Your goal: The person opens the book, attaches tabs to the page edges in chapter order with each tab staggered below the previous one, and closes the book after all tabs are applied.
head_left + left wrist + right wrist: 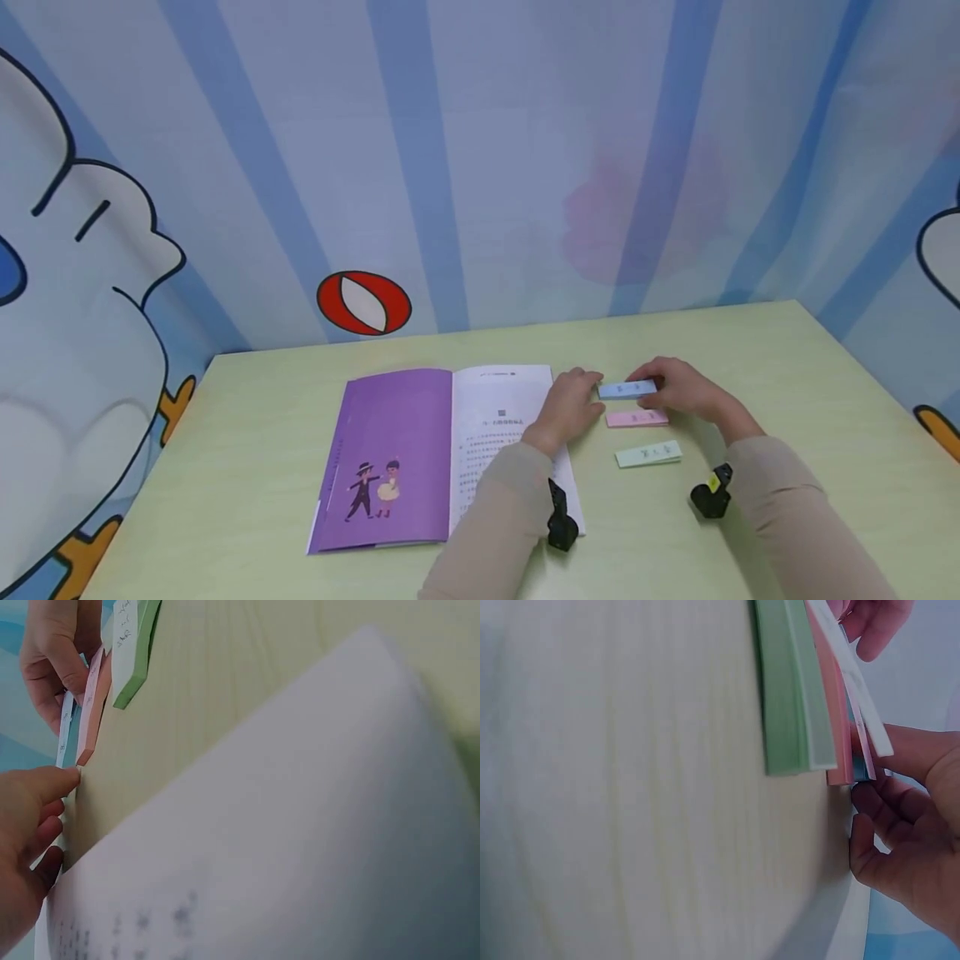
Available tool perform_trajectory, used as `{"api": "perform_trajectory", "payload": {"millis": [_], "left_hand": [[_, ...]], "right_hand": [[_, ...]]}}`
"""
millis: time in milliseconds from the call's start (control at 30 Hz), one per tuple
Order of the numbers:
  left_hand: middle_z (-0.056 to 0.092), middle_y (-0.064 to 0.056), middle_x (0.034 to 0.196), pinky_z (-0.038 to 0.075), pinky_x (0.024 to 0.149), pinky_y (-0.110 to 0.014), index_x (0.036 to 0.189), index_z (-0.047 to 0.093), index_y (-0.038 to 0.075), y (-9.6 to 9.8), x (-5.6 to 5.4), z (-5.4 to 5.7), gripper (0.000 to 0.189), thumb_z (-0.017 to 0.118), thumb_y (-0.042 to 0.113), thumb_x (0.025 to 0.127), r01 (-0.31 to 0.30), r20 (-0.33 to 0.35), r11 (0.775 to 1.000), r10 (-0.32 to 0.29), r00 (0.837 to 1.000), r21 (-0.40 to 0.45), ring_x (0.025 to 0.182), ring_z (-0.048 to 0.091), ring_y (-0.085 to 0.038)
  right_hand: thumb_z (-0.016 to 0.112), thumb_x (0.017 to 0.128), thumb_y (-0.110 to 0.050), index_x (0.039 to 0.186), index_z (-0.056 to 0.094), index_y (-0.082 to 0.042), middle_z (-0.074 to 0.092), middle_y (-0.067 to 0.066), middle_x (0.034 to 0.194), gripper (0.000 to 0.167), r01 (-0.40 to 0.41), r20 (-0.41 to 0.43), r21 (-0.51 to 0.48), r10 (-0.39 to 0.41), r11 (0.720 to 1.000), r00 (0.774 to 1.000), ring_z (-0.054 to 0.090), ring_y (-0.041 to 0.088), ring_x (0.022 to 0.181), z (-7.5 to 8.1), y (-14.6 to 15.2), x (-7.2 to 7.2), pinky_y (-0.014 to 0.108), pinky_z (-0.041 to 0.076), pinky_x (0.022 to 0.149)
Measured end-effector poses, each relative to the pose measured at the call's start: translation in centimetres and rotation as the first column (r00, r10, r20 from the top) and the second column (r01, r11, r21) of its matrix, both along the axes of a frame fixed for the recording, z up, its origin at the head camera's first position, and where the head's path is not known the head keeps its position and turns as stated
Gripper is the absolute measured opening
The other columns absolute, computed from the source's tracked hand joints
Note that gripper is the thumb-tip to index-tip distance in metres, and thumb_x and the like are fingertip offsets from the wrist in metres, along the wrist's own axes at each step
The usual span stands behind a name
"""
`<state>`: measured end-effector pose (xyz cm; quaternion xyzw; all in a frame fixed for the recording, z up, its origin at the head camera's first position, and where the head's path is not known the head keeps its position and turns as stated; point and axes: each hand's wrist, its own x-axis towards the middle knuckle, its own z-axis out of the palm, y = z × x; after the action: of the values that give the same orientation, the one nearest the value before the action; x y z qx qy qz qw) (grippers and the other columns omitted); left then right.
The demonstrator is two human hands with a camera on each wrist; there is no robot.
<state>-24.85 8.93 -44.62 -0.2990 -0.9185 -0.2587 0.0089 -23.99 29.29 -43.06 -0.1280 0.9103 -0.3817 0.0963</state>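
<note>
Three slim pads of paper strips with handwriting on top lie in a column right of an open book: a blue pad [625,389] farthest, a pink pad [628,419] in the middle, a green pad [648,454] nearest. My right hand [686,390] pinches the right end of the blue pad between thumb and fingers. At that pad's left end is my left hand [568,407], fingertips beside it and thumb close to the pink pad [91,712]. In the left wrist view the left thumb partly hides the blue pad's [66,739] near end.
The open book [397,442] shows a purple left page with two drawn figures and a printed right page, partly under my left forearm. Small black wrist devices [561,521] hang at both cuffs. A printed fabric backdrop [510,167] borders the table [247,467].
</note>
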Motion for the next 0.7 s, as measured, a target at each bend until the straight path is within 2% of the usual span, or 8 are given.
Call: {"api": "perform_trajectory", "payload": {"millis": [167,433,700], "left_hand": [[0.061,-0.007,0.106,0.043,0.084,-0.023,0.118,0.064,0.006,0.14,0.30,0.07,0.033,0.067,0.015,0.086,-0.011,0.016,1.000,0.011,1.000,0.015,0.094,0.054,-0.018],[0.060,-0.003,0.093,0.041,0.075,-0.021,0.105,0.069,0.007,0.28,0.44,0.13,0.021,0.068,0.015,0.085,-0.022,-0.006,1.000,0.023,1.000,0.019,0.083,0.051,-0.015],[0.060,-0.001,0.089,0.040,0.072,-0.019,0.102,0.068,0.006,-0.06,0.21,0.28,0.019,0.068,0.014,0.085,0.001,0.055,0.998,-0.004,0.998,0.061,0.079,0.050,-0.011]], "right_hand": [[0.067,0.081,-0.001,0.110,0.061,0.008,0.059,0.014,0.099,0.030,-0.016,0.003,0.016,0.016,1.000,1.000,0.049,0.022,0.083,-0.16,0.11,0.01,0.033,0.044,0.072],[0.067,0.082,-0.002,0.109,0.062,0.007,0.059,0.012,0.098,0.028,-0.058,-0.009,0.021,0.059,0.998,0.998,0.050,0.021,0.083,-0.20,0.31,0.09,0.034,0.045,0.074],[0.067,0.081,-0.002,0.108,0.063,0.007,0.059,0.012,0.098,0.028,-0.078,-0.034,0.018,0.079,0.997,0.996,0.052,0.021,0.084,0.34,0.12,0.29,0.034,0.046,0.073]]}}
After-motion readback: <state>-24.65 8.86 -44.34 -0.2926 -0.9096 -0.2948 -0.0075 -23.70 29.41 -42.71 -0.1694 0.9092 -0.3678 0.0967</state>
